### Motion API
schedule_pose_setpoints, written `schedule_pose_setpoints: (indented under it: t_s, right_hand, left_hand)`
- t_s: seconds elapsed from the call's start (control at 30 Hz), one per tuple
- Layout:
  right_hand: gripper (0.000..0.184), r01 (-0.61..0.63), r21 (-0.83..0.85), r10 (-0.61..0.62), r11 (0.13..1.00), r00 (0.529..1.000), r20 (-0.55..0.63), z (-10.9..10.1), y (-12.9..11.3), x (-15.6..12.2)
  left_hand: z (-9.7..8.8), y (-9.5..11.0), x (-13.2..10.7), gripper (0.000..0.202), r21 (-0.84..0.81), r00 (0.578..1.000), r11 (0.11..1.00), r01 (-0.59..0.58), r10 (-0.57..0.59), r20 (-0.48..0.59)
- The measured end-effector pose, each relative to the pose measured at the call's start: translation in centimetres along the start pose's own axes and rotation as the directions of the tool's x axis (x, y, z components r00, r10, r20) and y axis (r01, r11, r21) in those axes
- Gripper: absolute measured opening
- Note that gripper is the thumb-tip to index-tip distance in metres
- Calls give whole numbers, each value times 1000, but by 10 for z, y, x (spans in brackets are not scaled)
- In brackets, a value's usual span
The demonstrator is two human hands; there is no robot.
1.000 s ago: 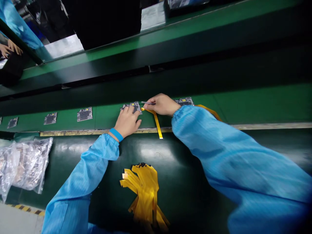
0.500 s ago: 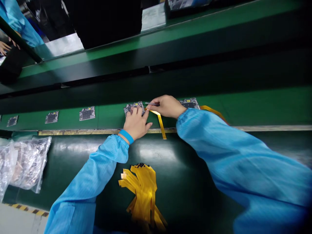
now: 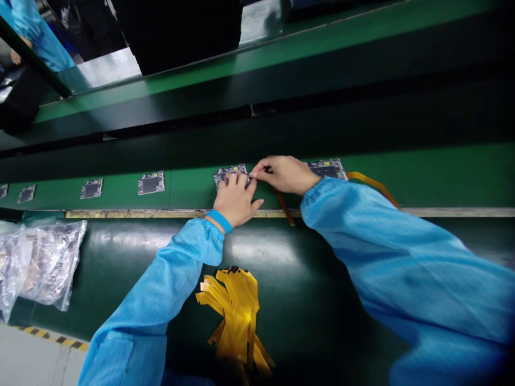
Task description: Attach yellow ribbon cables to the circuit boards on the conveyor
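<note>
My left hand lies over a circuit board on the green belt. Its fingers are bent onto the board and hold it down, with the thumb sticking out to the right. My right hand is closed in a pinch at the board's right edge, beside my left index finger. From beneath that hand a flat flex cable hangs over the belt's front rail; its upper end is hidden by the fingers. A second circuit board lies behind my right wrist, with another yellow flex cable running off its right side.
More circuit boards lie spaced out along the belt to the left. A pile of yellow flex cables rests on the dark green near surface. Clear plastic bags sit at the left. A person's blue sleeve shows at upper left.
Both hands and the boards appear shifted slightly right. The hanging cable has turned from bright yellow to dark brown as its angle changed. A thin grey item at my right fingertips no longer shows.
</note>
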State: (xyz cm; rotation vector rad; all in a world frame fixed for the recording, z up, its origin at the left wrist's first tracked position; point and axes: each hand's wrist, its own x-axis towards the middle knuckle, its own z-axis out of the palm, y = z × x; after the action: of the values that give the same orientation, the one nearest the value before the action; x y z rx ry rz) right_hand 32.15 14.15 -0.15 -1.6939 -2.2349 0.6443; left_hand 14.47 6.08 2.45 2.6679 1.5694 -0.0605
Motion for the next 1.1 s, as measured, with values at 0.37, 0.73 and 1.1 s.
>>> schedule_pose_setpoints:
  t_s: [0.37, 0.73, 1.1]
  right_hand:
    - [22, -30, -51, 26, 998, 995, -91, -8, -4, -28]
    - [15, 280, 301, -357, 912, 902, 242, 13, -98, -155]
    - [7, 318, 149, -351, 936, 857, 378, 29, -130, -169]
  left_hand:
    - [-15, -39, -13, 43, -256, 986, 953, -165, 165, -22]
    - [-26, -86, -104, 29, -335, 985, 927, -169, 168, -33]
    - [-22, -84, -131, 26, -423, 988, 895, -143, 154, -9]
